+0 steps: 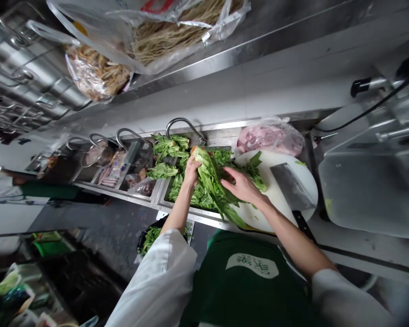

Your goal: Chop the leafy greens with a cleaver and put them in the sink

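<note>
My left hand (191, 172) is closed around the base of a head of long-leaf lettuce (209, 175). Its brownish cut end points up and away, and the leaves hang towards me over the sink edge. On its right side, my right hand (240, 184) has its fingers apart by the leaves; whether they touch is hard to tell. Below lies a sink full of loose lettuce leaves (177, 188), with more whole heads (170, 147) at the back left. A round white cutting board (264, 215) carries leaves and a broad cleaver (291, 186) with a black handle.
Bagged pink meat (271, 138) sits behind the board. A curved faucet (184, 121) rises behind the sink. At right is a translucent plastic bin (375, 190). A bin of leaves (152, 238) stands on the floor. Overhead, a shelf holds bagged dried food (177, 36). Another person's sleeve (2, 188) shows far left.
</note>
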Demonstrator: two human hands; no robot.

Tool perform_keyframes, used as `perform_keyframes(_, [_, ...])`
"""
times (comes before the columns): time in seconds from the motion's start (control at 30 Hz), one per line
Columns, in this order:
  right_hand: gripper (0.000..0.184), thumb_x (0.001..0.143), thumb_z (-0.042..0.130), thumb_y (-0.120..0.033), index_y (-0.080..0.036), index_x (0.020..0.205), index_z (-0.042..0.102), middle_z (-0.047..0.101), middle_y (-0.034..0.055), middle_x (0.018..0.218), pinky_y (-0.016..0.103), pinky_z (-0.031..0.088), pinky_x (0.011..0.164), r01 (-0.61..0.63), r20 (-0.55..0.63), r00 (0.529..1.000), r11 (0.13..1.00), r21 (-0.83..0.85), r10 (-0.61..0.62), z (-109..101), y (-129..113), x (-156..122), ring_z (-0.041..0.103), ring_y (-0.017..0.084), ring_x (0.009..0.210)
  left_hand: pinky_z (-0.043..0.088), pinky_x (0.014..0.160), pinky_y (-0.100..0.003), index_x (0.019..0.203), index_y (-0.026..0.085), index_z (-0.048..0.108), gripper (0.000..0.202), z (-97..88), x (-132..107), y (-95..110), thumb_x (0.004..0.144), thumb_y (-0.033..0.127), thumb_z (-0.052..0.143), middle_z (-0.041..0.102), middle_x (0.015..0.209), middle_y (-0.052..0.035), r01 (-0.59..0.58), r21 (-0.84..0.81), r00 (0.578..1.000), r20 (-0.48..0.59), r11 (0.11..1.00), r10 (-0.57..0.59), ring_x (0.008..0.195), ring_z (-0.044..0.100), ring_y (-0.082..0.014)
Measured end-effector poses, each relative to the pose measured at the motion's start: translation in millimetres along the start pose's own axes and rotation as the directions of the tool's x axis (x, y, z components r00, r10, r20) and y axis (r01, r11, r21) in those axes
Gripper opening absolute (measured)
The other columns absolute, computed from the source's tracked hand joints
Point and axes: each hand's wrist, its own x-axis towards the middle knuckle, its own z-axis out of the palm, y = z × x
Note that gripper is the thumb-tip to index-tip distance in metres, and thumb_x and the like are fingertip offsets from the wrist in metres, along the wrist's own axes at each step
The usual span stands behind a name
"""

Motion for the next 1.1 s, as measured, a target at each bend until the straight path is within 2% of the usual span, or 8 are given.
perform_keyframes(0.1, [0.038, 0.093, 0.057, -0.047, -0.02, 0.119, 0.067, 0.073, 0.0066, 0.102, 0.032, 0.056, 0.08, -0.017, -0.081, 0.997, 0.999, 0.049, 0.021, 9, 0, 5, 0.067, 0.018, 0.087, 0.057, 0.087, -0.038, 0.142, 0.022, 0.052, 0.076, 2.5, -1, -3, 0.082, 0.068, 0.052, 0.071, 0.118, -0.0065, 0.029, -0.091, 0.999, 0.022, 0.995, -0.027, 0.104, 0.07, -0.0263])
perform_keyframes(0.23, [0.053, 0.091, 0.059, -0.054, -0.02, 0.132, 0.06, 0.071, 0.0092, 0.113, 0.032, 0.056, 0.084, 0.025, -0.231, 0.973, 0.996, 0.089, -0.004, 9, -8, 16, 0.067, 0.019, 0.093, 0.057, 0.09, -0.039, 0.127, 0.019, 0.064, 0.063, 10.4, -4, -4, 0.079, 0.06, 0.065, 0.072, 0.116, -0.007, 0.061, -0.178, 0.998, 0.029, 0.982, -0.057, 0.104, 0.069, -0.0271])
perform_keyframes(0.47, [0.039, 0.092, 0.058, -0.046, -0.016, 0.114, 0.068, 0.073, 0.0073, 0.099, 0.032, 0.054, 0.081, 0.075, -0.189, 0.98, 0.997, 0.026, -0.069, -10, -2, 49, 0.066, 0.019, 0.083, 0.052, 0.098, -0.04, 0.119, 0.019, 0.071, 0.055, 21.5, 6, 1, 0.076, 0.052, 0.076, 0.071, 0.118, -0.0063, 0.058, -0.187, 0.971, 0.239, 0.981, -0.012, 0.108, 0.066, -0.0268])
perform_keyframes(0.7, [0.025, 0.096, 0.051, -0.036, -0.017, 0.106, 0.064, 0.067, 0.0013, 0.08, 0.024, 0.044, 0.067, 0.058, -0.12, 0.99, 0.993, -0.102, -0.07, -24, 6, 41, 0.058, 0.013, 0.068, 0.049, 0.1, -0.038, 0.117, 0.016, 0.073, 0.049, 24.2, 19, 1, 0.081, 0.05, 0.074, 0.072, 0.115, -0.0066, -0.035, -0.114, 0.912, 0.403, 0.993, 0.079, 0.105, 0.066, -0.0255])
perform_keyframes(0.83, [0.024, 0.099, 0.042, -0.027, -0.018, 0.098, 0.064, 0.067, 0.0052, 0.087, 0.025, 0.039, 0.068, 0.162, 0.063, 0.987, 0.894, -0.417, -0.149, -43, 1, 32, 0.055, 0.015, 0.072, 0.051, 0.091, -0.033, 0.117, 0.013, 0.072, 0.049, 20.2, 25, -4, 0.083, 0.048, 0.072, 0.073, 0.108, -0.0076, -0.008, -0.058, 0.827, 0.56, 0.998, 0.039, 0.094, 0.066, -0.0213])
perform_keyframes(0.93, [0.027, 0.1, 0.038, -0.021, -0.015, 0.097, 0.064, 0.068, 0.0092, 0.09, 0.026, 0.038, 0.068, 0.193, 0.206, 0.975, 0.798, -0.571, -0.089, -76, 8, 28, 0.056, 0.016, 0.071, 0.051, 0.081, -0.029, 0.117, 0.01, 0.071, 0.049, 7.4, 26, -9, 0.084, 0.046, 0.071, 0.073, 0.101, -0.0083, 0.03, 0.017, 0.696, 0.717, 0.999, -0.033, 0.083, 0.065, -0.0172])
perform_keyframes(1.0, [0.028, 0.1, 0.038, -0.021, -0.014, 0.1, 0.065, 0.07, 0.0106, 0.091, 0.026, 0.039, 0.069, 0.107, 0.157, 0.987, 0.777, -0.62, -0.01, -101, 22, 24, 0.059, 0.017, 0.074, 0.051, 0.079, -0.028, 0.119, 0.009, 0.069, 0.049, -0.8, 24, -13, 0.086, 0.045, 0.068, 0.072, 0.101, -0.0089, 0.02, 0.077, 0.606, 0.792, 0.997, -0.073, 0.082, 0.064, -0.0166])
perform_keyframes(1.1, [0.027, 0.098, 0.043, -0.025, -0.015, 0.107, 0.066, 0.073, 0.0111, 0.094, 0.026, 0.041, 0.071, -0.121, -0.016, 0.989, 0.732, -0.671, 0.149, -117, 50, 9, 0.064, 0.02, 0.082, 0.051, 0.084, -0.029, 0.123, 0.011, 0.068, 0.046, -0.2, 11, -18, 0.087, 0.041, 0.067, 0.07, 0.109, -0.0097, -0.128, 0.177, 0.521, 0.849, 0.976, -0.085, 0.091, 0.064, -0.019])
